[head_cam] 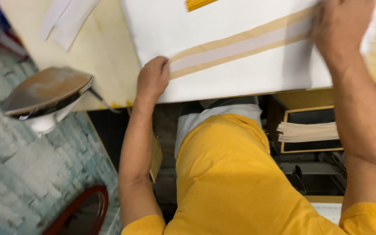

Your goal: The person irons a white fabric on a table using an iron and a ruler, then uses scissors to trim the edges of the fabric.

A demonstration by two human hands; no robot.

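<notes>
A person in a yellow shirt [231,182] stretches a long strip [240,45] of pale and tan cloth across a white pad [223,82] on a worktable. The left hand [152,80] pinches the strip's near end at the pad's edge; the right hand [342,28] lies flat, fingers spread, pressing the far end. Done well, both ends stay taut and the bands lie straight. An iron [46,98] rests on its side well apart to the left. More strips [307,132] sit stacked in a tray below.
</notes>
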